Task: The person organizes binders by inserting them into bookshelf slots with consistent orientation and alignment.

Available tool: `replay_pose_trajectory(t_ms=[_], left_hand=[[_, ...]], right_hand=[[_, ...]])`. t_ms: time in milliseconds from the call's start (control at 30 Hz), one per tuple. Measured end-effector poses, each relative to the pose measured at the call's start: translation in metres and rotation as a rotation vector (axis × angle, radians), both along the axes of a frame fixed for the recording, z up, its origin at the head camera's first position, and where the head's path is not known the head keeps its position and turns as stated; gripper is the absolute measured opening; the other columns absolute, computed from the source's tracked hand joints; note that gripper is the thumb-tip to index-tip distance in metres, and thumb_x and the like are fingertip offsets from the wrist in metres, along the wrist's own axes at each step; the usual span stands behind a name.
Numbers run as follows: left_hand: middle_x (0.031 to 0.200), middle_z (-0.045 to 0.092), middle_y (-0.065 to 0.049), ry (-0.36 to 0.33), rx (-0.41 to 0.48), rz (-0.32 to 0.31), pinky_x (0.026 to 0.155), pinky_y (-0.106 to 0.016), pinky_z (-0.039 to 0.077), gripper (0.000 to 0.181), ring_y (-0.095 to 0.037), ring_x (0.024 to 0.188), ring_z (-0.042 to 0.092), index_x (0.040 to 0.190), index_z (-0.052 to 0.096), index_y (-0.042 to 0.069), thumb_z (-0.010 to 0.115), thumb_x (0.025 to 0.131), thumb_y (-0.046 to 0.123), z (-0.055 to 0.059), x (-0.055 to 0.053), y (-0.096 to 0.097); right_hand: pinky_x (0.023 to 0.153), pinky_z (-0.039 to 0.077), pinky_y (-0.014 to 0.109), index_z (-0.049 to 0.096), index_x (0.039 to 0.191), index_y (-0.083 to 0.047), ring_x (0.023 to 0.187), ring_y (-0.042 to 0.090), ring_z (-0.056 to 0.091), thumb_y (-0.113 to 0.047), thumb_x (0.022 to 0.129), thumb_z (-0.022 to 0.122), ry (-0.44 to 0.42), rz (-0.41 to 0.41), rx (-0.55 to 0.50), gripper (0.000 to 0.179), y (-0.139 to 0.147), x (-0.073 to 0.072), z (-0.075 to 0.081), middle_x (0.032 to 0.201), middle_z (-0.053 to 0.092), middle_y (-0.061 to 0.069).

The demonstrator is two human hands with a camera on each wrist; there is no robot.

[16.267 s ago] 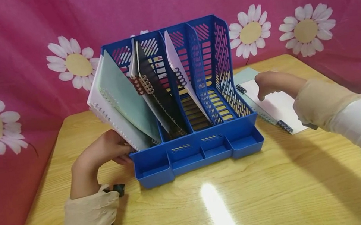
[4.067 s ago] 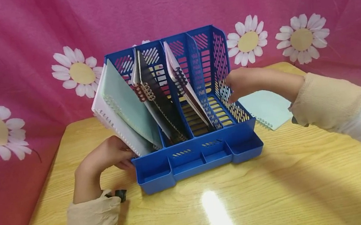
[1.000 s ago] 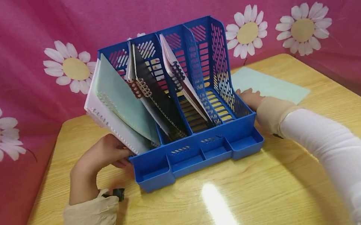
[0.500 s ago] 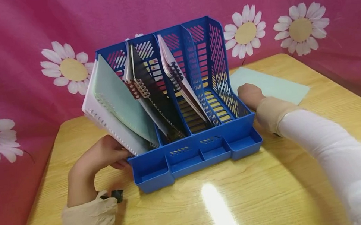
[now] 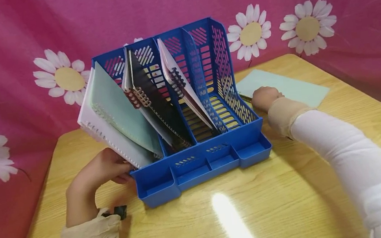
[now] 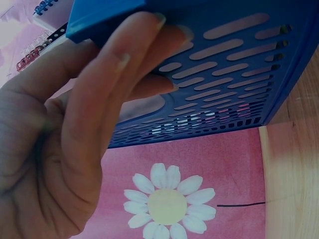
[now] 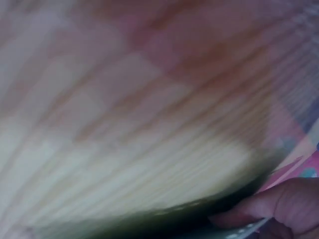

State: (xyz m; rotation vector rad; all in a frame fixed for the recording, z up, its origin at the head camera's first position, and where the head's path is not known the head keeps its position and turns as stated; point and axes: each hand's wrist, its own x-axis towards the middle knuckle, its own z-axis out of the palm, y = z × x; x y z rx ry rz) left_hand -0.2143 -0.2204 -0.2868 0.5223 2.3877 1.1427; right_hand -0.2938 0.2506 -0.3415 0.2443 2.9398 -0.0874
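My left hand point(image 5: 102, 169) grips the left side of a blue file organizer point(image 5: 200, 153); in the left wrist view its fingers point(image 6: 94, 94) lie against the slotted outer wall. To the organizer's right, my right hand point(image 5: 265, 98) pinches the near edge of a pale green spiral notebook point(image 5: 295, 88), raised slightly off the table. The right wrist view shows the thumb point(image 7: 249, 206) on that edge. White and pale green notebooks point(image 5: 125, 115) lean in the organizer's left compartment, black-covered ones point(image 5: 153, 92) in the second, pinkish ones point(image 5: 178, 77) in the third. Nothing stands in the rightmost compartment.
The wooden table point(image 5: 190, 230) carries everything, with bare surface in front. Small trays point(image 5: 222, 160) run along the organizer's front. A pink cloth point(image 5: 148, 5) with daisies hangs close behind the table.
The white notebook once on the right table is gone from there; another notebook joined the third compartment. Recently, my right fingers closed on the pale green notebook's edge and lifted it slightly. Left hand keeps its hold.
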Motion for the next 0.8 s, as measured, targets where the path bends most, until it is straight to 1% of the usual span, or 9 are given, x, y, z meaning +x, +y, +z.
replay_pose_trajectory(t_ms=[67, 133, 200, 267, 367, 500, 633, 733, 800], left_hand=[[0.092, 0.068, -0.016, -0.003, 0.004, 0.002, 0.065, -0.041, 0.059, 0.040, -0.031, 0.073, 0.070, 0.116, 0.053, -0.008, 0.066, 0.088, 0.017, -0.001, 0.000, 0.000], [0.092, 0.068, -0.016, -0.002, 0.010, -0.003, 0.065, -0.042, 0.059, 0.040, -0.032, 0.073, 0.070, 0.116, 0.052, -0.009, 0.066, 0.088, 0.016, -0.001, 0.000, -0.001], [0.091, 0.068, -0.017, 0.001, 0.015, -0.011, 0.065, -0.044, 0.059, 0.040, -0.032, 0.072, 0.070, 0.116, 0.052, -0.009, 0.066, 0.088, 0.016, 0.000, 0.000, 0.000], [0.091, 0.068, -0.017, 0.003, 0.017, -0.016, 0.066, -0.045, 0.059, 0.040, -0.033, 0.073, 0.070, 0.116, 0.052, -0.009, 0.066, 0.088, 0.015, 0.000, 0.001, 0.000], [0.091, 0.068, -0.016, 0.011, 0.000, -0.014, 0.065, -0.044, 0.059, 0.039, -0.032, 0.073, 0.070, 0.114, 0.053, -0.008, 0.066, 0.088, 0.017, 0.000, 0.002, 0.001], [0.089, 0.068, -0.014, 0.015, -0.023, -0.006, 0.064, -0.040, 0.059, 0.035, -0.030, 0.072, 0.069, 0.110, 0.056, -0.007, 0.066, 0.088, 0.017, -0.001, 0.001, 0.002], [0.090, 0.068, -0.016, 0.016, -0.018, -0.015, 0.063, -0.041, 0.059, 0.035, -0.031, 0.070, 0.070, 0.111, 0.054, -0.008, 0.065, 0.087, 0.015, -0.001, -0.001, 0.001], [0.093, 0.069, -0.018, 0.022, -0.006, -0.025, 0.062, -0.041, 0.059, 0.037, -0.033, 0.070, 0.070, 0.115, 0.053, -0.008, 0.065, 0.087, 0.014, 0.000, -0.002, -0.001], [0.095, 0.068, -0.018, 0.026, -0.002, -0.027, 0.062, -0.040, 0.059, 0.039, -0.033, 0.070, 0.070, 0.117, 0.053, -0.007, 0.065, 0.088, 0.014, 0.002, -0.003, -0.002]], right_hand=[[0.078, 0.052, 0.060, 0.061, 0.103, 0.012, 0.100, 0.044, 0.059, -0.012, 0.089, 0.038, 0.001, -0.007, 0.034, 0.036, 0.005, 0.000, 0.001, 0.107, 0.060, 0.031], [0.070, 0.055, 0.055, 0.062, 0.099, 0.010, 0.096, 0.040, 0.061, -0.013, 0.089, 0.039, 0.013, -0.017, 0.071, 0.034, 0.011, 0.002, 0.003, 0.103, 0.061, 0.029], [0.063, 0.055, 0.053, 0.063, 0.096, 0.009, 0.093, 0.038, 0.062, -0.013, 0.089, 0.040, 0.031, -0.048, 0.090, 0.033, 0.017, 0.005, 0.003, 0.100, 0.062, 0.027], [0.059, 0.055, 0.051, 0.063, 0.095, 0.009, 0.091, 0.036, 0.062, -0.012, 0.088, 0.039, 0.046, -0.053, 0.105, 0.032, 0.022, 0.008, 0.003, 0.097, 0.062, 0.026], [0.060, 0.055, 0.049, 0.063, 0.091, 0.010, 0.088, 0.036, 0.062, -0.010, 0.087, 0.038, 0.043, -0.019, 0.103, 0.032, 0.031, 0.015, 0.003, 0.094, 0.062, 0.026], [0.064, 0.054, 0.047, 0.062, 0.084, 0.008, 0.083, 0.034, 0.060, -0.011, 0.083, 0.038, 0.039, 0.039, 0.045, 0.031, 0.042, 0.026, 0.007, 0.088, 0.062, 0.025], [0.055, 0.050, 0.042, 0.058, 0.074, 0.001, 0.069, 0.029, 0.052, -0.007, 0.080, 0.040, 0.054, 0.084, 0.012, 0.021, 0.053, 0.034, 0.014, 0.076, 0.057, 0.019], [0.050, 0.045, 0.038, 0.056, 0.073, 0.000, 0.065, 0.027, 0.046, -0.003, 0.080, 0.040, 0.036, 0.072, 0.021, 0.018, 0.060, 0.037, 0.021, 0.073, 0.053, 0.016], [0.052, 0.046, 0.039, 0.056, 0.077, 0.002, 0.067, 0.028, 0.047, -0.002, 0.081, 0.039, 0.022, 0.041, 0.035, 0.019, 0.064, 0.037, 0.027, 0.076, 0.053, 0.017]])
